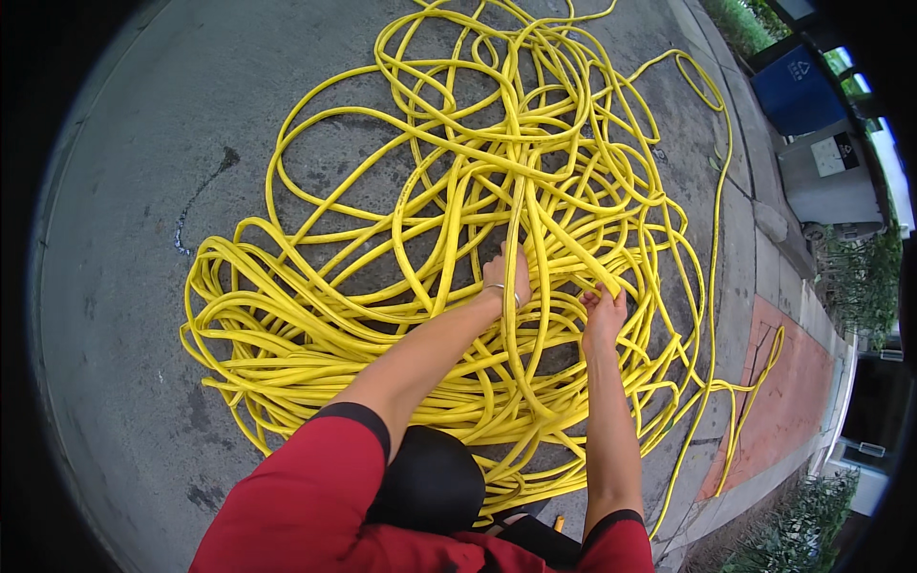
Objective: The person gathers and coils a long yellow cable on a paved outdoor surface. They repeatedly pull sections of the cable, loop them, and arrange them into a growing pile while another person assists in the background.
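A large tangled heap of yellow hose [308, 358] lies on the grey pavement before me. My left hand [507, 276], with a thin band at its wrist, reaches into the middle of the heap; a strand crosses in front of it, and its fingers are mostly hidden among the loops. To its right, my right hand [605, 308] grips a length of the hose that runs from its fingers up and to the left. Denser loops are bunched at the lower left, looser ones spread at the top. My knee touches or nearly touches the heap's near edge.
Single strands of hose trail along the right onto a reddish paved patch [777, 401]. A blue recycling bin [799, 89] and a grey bin [831, 183] stand at the upper right, with plants [860, 279] beside them. Grey pavement [122, 286] extends on the left.
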`<state>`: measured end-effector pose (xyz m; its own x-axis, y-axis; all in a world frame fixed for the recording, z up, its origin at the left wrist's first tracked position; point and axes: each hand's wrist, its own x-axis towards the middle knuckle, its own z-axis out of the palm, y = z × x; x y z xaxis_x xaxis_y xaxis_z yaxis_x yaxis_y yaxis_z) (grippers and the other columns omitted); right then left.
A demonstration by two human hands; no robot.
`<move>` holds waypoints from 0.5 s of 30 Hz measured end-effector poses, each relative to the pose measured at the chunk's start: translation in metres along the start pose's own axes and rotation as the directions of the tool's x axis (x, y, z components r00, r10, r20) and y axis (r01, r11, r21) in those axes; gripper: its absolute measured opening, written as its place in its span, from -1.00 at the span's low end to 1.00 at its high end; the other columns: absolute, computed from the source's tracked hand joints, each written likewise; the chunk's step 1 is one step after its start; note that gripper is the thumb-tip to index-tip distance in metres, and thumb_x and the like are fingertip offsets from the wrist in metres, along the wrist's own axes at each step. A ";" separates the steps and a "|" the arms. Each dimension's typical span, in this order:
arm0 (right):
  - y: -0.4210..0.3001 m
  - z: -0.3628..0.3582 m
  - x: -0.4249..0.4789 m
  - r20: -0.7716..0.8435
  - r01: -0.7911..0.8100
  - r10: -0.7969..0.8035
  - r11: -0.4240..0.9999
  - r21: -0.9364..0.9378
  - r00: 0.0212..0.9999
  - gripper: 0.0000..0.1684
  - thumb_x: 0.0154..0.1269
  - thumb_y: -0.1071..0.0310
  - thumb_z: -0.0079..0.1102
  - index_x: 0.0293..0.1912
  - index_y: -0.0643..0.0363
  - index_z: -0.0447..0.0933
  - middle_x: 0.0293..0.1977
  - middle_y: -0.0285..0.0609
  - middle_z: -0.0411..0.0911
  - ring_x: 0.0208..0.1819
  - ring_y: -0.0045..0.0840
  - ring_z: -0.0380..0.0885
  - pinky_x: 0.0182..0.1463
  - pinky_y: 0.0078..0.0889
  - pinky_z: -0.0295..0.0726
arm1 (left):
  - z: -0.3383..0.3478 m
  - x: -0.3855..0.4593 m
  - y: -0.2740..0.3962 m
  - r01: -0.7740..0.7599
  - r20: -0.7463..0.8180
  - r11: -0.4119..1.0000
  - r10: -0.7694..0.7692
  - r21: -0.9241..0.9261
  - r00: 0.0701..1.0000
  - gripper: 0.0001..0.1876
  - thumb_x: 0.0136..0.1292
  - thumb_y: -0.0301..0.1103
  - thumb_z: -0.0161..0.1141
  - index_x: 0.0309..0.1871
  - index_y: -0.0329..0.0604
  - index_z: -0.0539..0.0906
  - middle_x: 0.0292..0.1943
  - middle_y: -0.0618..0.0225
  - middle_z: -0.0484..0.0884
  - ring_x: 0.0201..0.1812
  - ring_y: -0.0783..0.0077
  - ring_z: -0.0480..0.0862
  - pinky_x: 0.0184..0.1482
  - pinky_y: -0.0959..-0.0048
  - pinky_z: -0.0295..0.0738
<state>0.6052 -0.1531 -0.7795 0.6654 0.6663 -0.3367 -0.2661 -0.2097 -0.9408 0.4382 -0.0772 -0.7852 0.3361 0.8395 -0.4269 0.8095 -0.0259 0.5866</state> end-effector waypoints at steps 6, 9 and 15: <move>-0.034 -0.006 0.055 -0.029 0.053 -0.049 0.988 0.144 0.998 -0.74 0.38 0.50 -0.14 0.03 0.17 0.40 -0.26 -0.24 0.51 -0.39 -0.58 0.51 -0.36 -0.51 0.55 | -0.059 -0.080 0.002 -0.173 0.071 0.961 0.193 -0.218 0.979 -0.50 -0.05 -0.41 0.24 0.01 -0.37 0.40 -0.26 0.00 0.53 -0.32 0.03 0.62 -0.32 0.20 0.54; -0.092 -0.003 0.092 -0.034 0.148 -0.146 0.987 0.066 0.989 -0.70 0.36 0.51 -0.12 0.05 0.18 0.42 -0.29 -0.25 0.53 -0.42 -0.57 0.51 -0.39 -0.47 0.58 | -0.088 -0.147 -0.019 -0.341 0.073 0.893 0.377 -0.292 0.924 -0.44 -0.08 -0.39 0.23 0.07 -0.31 0.40 -0.23 -0.03 0.54 -0.22 -0.13 0.59 -0.14 0.11 0.48; -0.168 0.027 0.134 0.090 0.412 -0.415 0.910 0.050 0.905 -0.74 0.40 0.52 -0.11 -0.01 0.24 0.51 -0.24 -0.17 0.58 -0.35 -0.51 0.60 -0.28 -0.45 0.68 | -0.101 -0.206 -0.051 -0.537 0.247 0.750 0.646 -0.387 0.723 -0.45 -0.08 -0.44 0.23 0.07 -0.22 0.36 -0.28 0.04 0.49 -0.27 -0.09 0.58 -0.24 0.14 0.47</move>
<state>0.7200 -0.0090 -0.6658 0.6503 0.7544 0.0893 -0.0030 0.1200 -0.9928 0.2795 -0.1938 -0.6578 0.8844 0.4558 -0.0999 0.2400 -0.2607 0.9351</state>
